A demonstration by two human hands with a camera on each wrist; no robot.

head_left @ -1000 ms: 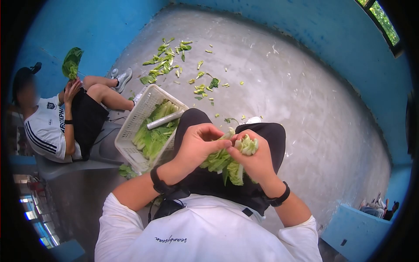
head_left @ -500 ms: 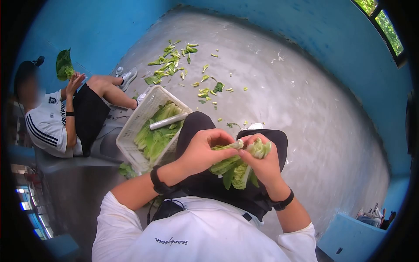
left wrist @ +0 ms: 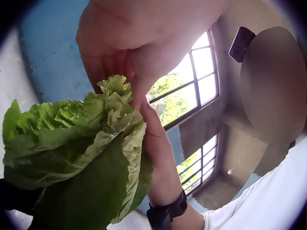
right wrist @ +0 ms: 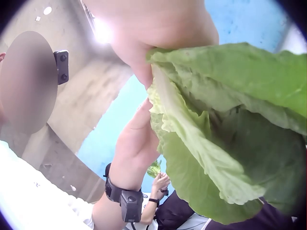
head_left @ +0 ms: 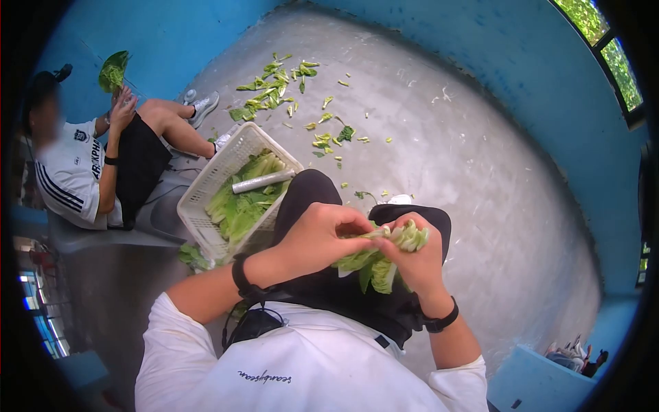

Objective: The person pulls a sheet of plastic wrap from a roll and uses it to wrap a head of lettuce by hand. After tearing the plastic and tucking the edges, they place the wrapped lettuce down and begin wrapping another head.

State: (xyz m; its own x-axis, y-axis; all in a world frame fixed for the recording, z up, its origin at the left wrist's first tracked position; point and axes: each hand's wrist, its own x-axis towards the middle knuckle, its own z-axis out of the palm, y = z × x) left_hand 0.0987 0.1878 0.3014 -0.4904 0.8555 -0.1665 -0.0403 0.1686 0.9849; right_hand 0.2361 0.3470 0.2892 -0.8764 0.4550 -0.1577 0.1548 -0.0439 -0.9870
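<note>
In the head view, a bunch of lettuce leaves (head_left: 382,276) hangs over the lap, its pale stalk ends (head_left: 414,235) bundled at the top. My right hand (head_left: 420,259) grips the bunch just below those ends. From the left, my left hand (head_left: 322,237) pinches a pale leaf stalk between thumb and fingers, its tip right beside the bundle. Broad green leaves (left wrist: 81,158) spread below the hands in the left wrist view. The right wrist view has the leaves (right wrist: 206,148) overlapping one another and covering part of the fingers.
A white plastic crate (head_left: 197,198) beside the left knee contains lettuce (head_left: 237,213) and a silvery roll (head_left: 262,181). Leaf scraps (head_left: 271,93) lie scattered on the grey floor (head_left: 467,165). At the left, another seated person (head_left: 72,161) holds up a leafy green (head_left: 113,71).
Both hands have shifted slightly right with the bunch. The stalk pinched by my left hand stood tilted up earlier and now lies flatter against the bundle's stalk ends.
</note>
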